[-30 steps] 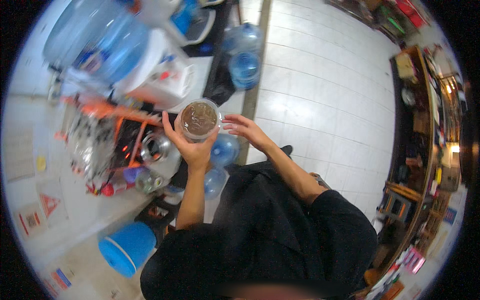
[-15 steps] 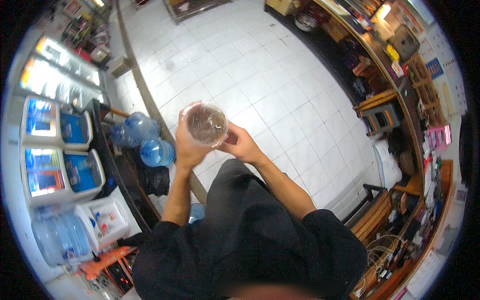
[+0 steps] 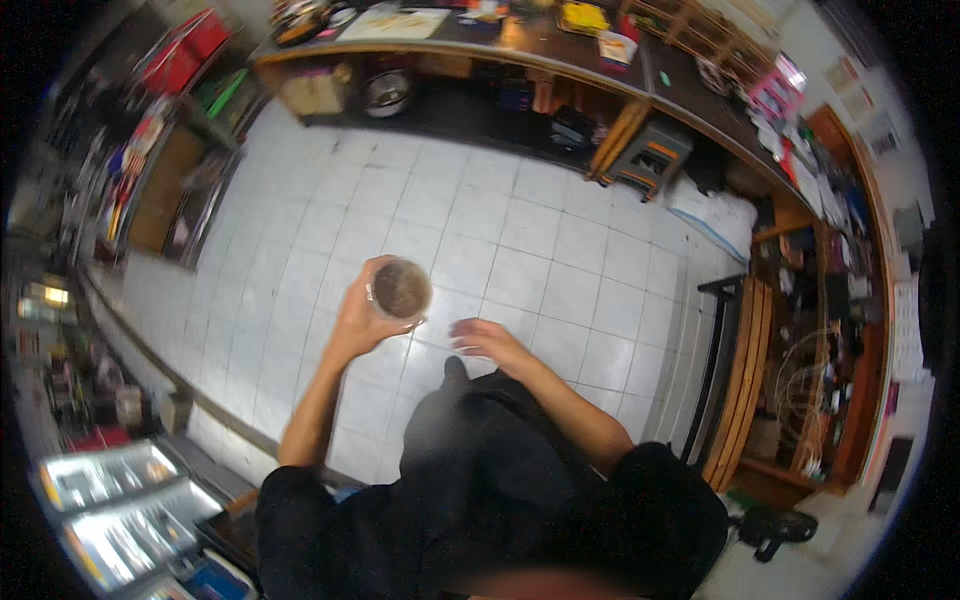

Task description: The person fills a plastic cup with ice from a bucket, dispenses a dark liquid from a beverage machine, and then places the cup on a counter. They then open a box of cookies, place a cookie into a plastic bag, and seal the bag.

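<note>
My left hand (image 3: 358, 322) is wrapped round a clear plastic cup (image 3: 402, 290) with a brownish drink inside, held out ahead of me above the tiled floor. The cup's round top faces up toward me; whether it has a lid I cannot tell. Apart from the cup, a short way to its right, my right hand (image 3: 487, 340) holds nothing, its fingers loosely stretched and slightly blurred.
White floor tiles (image 3: 520, 240) spread around me. Across the far side runs a long wooden counter (image 3: 470, 52), with a grey-orange stool (image 3: 648, 160) beneath it. A wooden bench (image 3: 742, 380) stands at right, lit display fridges (image 3: 140, 520) at lower left.
My body has turned to the right, bringing the counter ahead and moving the water bottles out of view. My right hand has let go of the cup, which stays in my left.
</note>
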The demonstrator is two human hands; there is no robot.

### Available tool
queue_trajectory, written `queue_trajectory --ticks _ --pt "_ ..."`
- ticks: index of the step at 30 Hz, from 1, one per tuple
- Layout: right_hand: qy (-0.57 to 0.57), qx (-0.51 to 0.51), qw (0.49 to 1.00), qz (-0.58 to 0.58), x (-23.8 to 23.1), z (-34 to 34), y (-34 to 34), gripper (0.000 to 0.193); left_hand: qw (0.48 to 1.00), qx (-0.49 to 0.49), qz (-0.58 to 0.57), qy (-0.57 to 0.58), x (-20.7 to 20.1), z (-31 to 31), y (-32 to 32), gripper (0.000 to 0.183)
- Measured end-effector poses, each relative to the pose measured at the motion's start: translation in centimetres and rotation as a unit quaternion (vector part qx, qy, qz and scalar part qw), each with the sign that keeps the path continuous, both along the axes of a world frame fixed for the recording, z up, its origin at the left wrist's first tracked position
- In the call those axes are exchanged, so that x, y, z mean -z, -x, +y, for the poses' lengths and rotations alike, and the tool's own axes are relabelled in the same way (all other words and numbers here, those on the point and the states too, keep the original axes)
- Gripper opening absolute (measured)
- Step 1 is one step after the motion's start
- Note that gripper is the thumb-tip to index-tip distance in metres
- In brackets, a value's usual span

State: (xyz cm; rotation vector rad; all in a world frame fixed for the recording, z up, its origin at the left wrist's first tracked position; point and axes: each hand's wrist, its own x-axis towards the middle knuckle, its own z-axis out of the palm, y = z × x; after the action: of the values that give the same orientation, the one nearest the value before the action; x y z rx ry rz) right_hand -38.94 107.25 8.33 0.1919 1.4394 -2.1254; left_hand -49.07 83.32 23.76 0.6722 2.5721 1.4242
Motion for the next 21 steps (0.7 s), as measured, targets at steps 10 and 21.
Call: queue_trajectory --ticks 10,21 --pt "-0.212 0.462 0.853 -0.12 4.9 27.0 6.7 0.031 0.945 0.083 -0.184 -0.258 14.8 32.8 18.2 0.09" --pt "-0.248 0.217 0.939 0.096 5.3 40.9 40.5 0.036 0.952 -0.111 -0.009 -0.287 21.8 45.6 54.6 0.086"
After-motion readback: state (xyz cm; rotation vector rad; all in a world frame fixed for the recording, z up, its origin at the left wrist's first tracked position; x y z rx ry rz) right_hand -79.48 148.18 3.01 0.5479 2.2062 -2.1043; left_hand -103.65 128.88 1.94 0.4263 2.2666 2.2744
